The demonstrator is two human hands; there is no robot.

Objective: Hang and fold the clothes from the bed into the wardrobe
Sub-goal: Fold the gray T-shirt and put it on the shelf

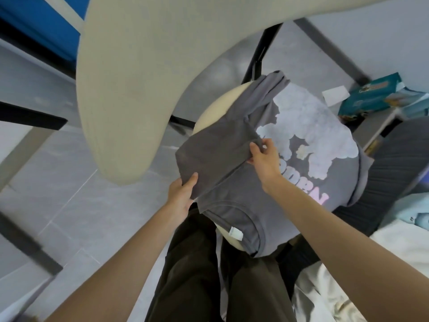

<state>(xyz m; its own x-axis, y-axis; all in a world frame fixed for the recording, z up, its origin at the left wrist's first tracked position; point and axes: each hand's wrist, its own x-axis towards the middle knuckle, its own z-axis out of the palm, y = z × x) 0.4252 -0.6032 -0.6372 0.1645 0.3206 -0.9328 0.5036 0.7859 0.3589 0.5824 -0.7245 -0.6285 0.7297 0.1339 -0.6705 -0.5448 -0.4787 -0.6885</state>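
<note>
Grey cloth of a T-shirt (232,201) is being carried by the round cream seat (218,103) of a chair. The pale cloud print (313,126) and pink lettering are being shown face up. The neckline, marked by a small white label (236,234), is being draped over the seat's near edge. One side of the shirt is being left to hang over the seat's right edge, while the other side, sleeve included, is being held folded inward over the body as a flat panel reaching past the seat's left edge. The near left corner of that panel is being gripped by the left hand (183,194), with the thumb pressed on top and the other fingers curled beneath the cloth. The panel's inner edge, just beside the print, is being pinched by the right hand (264,159), with thumb and fingertips closed on a small ridge of fabric. Both bare forearms are being extended from the bottom of the view, above dark trousers (197,275). The chair's curved cream backrest (130,89) is being seen blurred over the seat's far left side, above grey floor tiles (69,182). Beyond the seat's right edge a teal packet (371,91) is being seen, and nearer, white bedding (394,252) with a light blue cloth (415,212). What the dark ribbed surface (383,182) between them is cannot be told.
</note>
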